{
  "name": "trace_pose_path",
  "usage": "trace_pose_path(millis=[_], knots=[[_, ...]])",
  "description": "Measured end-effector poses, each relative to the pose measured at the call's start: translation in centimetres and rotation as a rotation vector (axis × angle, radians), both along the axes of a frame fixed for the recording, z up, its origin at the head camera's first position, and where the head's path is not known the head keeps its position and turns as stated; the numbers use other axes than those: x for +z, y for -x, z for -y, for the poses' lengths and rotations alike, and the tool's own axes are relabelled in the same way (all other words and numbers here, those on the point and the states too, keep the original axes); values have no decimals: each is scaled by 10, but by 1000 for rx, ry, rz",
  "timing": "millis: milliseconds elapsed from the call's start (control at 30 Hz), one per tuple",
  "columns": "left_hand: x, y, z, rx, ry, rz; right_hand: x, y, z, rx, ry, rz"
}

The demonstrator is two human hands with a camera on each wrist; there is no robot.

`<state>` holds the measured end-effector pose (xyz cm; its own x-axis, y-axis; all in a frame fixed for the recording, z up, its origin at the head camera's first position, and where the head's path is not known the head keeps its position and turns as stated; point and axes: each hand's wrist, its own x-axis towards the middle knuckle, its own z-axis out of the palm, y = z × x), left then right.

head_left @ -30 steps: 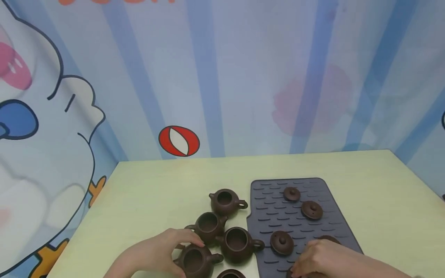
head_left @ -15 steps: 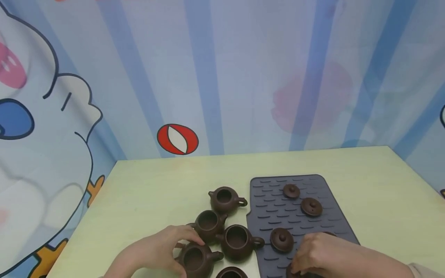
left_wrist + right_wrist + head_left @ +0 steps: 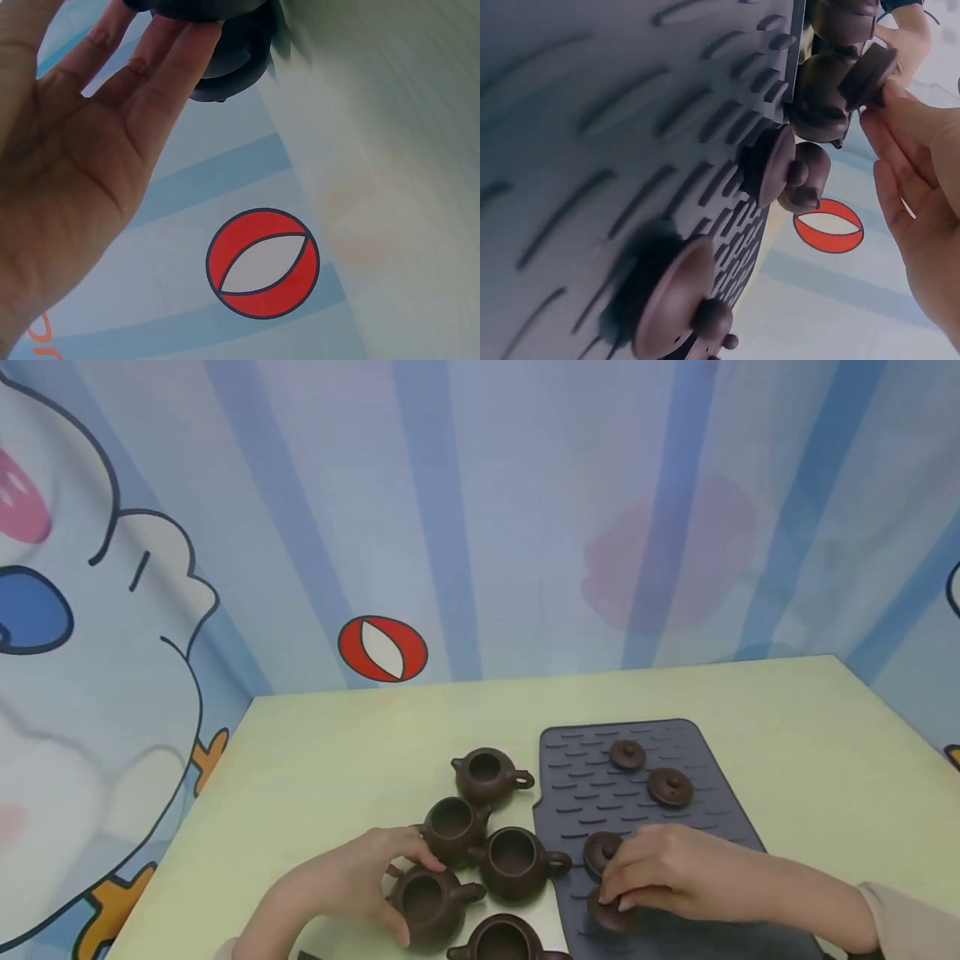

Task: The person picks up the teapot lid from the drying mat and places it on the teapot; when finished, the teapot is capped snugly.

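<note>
My left hand (image 3: 352,881) grips a dark brown, lidless teapot (image 3: 438,928) on the table, thumb on the near side and fingers on the far side. Its spout points right. In the left wrist view the fingers touch the pot's dark underside. With thumb and fingertips, my right hand (image 3: 675,870) pinches a brown teapot lid (image 3: 609,913) by its knob. This lid is tilted and held above the mat in the right wrist view. Just beyond it another lid (image 3: 602,850) lies on the grey ridged mat (image 3: 600,802).
Other open teapots crowd beside the gripped one: one in front (image 3: 504,935), one to its right (image 3: 517,889), and two farther back. Two lids, a smaller one (image 3: 627,755) and a larger one (image 3: 671,787), lie toward the mat's far end. A printed curtain backs the table.
My right hand has lifted the lid off the mat and moved it slightly left and forward. The left hand stays on its teapot. The head view has tilted down a little.
</note>
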<state>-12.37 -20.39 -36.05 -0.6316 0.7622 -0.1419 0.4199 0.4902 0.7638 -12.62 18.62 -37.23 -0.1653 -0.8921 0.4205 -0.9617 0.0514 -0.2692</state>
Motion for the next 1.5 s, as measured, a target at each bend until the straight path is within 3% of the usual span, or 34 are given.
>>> trace_pose_path(millis=[167, 333, 600, 900, 1200, 1500], knots=[[-2, -2, 0, 12, 5, 28, 5, 5, 17, 24, 6, 36], [-6, 1, 1, 22, 14, 40, 12, 6, 35, -9, 13, 48], [-6, 3, 2, 4, -15, 3, 23, 9, 62, 24, 12, -104], [-9, 3, 3, 13, -24, 55, 32, 17, 109, 127, -38, -248], [-5, 7, -2, 4, -5, -3, 35, 31, 130, 104, -83, -388], [-5, 5, -1, 24, 39, -10, 29, 32, 157, 134, -59, -409]])
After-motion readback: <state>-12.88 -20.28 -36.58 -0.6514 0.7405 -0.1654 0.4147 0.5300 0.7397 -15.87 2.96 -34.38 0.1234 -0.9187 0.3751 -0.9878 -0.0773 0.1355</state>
